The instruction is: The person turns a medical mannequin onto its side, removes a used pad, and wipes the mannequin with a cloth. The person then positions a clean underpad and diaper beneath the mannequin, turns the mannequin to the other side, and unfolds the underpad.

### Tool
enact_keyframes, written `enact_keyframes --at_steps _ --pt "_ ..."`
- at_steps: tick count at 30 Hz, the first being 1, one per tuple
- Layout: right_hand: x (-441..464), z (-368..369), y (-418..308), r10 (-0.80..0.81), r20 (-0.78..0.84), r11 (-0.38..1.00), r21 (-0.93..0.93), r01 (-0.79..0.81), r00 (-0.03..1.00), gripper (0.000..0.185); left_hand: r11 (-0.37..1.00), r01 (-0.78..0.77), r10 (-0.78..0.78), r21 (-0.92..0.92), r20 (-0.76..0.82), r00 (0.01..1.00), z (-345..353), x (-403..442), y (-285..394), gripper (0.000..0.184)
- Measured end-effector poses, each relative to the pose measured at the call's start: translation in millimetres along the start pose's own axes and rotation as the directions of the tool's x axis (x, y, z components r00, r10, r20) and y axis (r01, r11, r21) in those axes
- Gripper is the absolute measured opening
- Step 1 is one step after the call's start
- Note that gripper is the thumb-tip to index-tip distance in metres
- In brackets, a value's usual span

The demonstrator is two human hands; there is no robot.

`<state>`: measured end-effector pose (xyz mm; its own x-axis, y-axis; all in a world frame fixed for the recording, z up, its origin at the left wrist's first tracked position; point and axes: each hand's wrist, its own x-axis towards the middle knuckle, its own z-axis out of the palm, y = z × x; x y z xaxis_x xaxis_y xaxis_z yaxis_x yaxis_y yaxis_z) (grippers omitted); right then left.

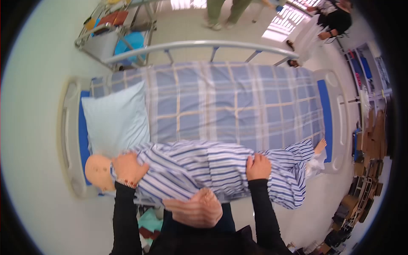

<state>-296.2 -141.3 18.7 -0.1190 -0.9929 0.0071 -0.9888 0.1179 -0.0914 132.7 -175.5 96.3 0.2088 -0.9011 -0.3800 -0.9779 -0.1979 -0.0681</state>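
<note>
Seemingly, you're steadying the manikin (182,163) along the near edge of the bed (221,102). Left hand (129,167) half-spread at its shoulder, right hand (259,167) loosely curled at its thigh; can't tell if either grips. Next move calls for even support.

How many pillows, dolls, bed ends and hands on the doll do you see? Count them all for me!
Pillow: 1
Doll in striped clothes: 1
Bed ends: 2 (headboard, footboard)
Hands on the doll: 2 (left hand, right hand)
Total: 6
</note>
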Motion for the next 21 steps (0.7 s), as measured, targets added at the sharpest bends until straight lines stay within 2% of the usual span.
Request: enact_keyframes --at_steps 3,7,9,14,21 --pt "-3.1 13.4 5.8 0.022 -0.027 1.0 -0.003 -0.022 0.999 0.029 0.999 -0.036 0.033 -0.03 -0.075 0.997 16.1 -1.0 -1.4 0.041" --pt "-3.1 8.6 2.9 -0.004 -0.113 1.0 0.003 0.004 0.994 0.027 0.999 0.035 -0.035 0.026 -0.004 0.999 11.2 1.4 -1.6 0.046" --pt "-5.6 15.6 4.8 0.038 -0.062 0.999 0.008 -0.037 0.997 0.03 0.999 0.025 -0.025 0.022 -0.031 0.999 22.3 3.5 -5.0 0.045" --pt "-8.1 18.3 6.7 0.023 -0.111 0.999 -0.03 -0.026 0.994 0.033 0.999 0.034 -0.035 0.027 0.069 0.997 11.7 1.1 -3.1 0.05" --pt "-11.5 12.8 3.8 0.043 -0.082 0.998 -0.037 -0.046 0.996 0.032 0.998 0.034 -0.038 0.047 0.093 0.995 9.7 -1.5 -4.7 0.052"
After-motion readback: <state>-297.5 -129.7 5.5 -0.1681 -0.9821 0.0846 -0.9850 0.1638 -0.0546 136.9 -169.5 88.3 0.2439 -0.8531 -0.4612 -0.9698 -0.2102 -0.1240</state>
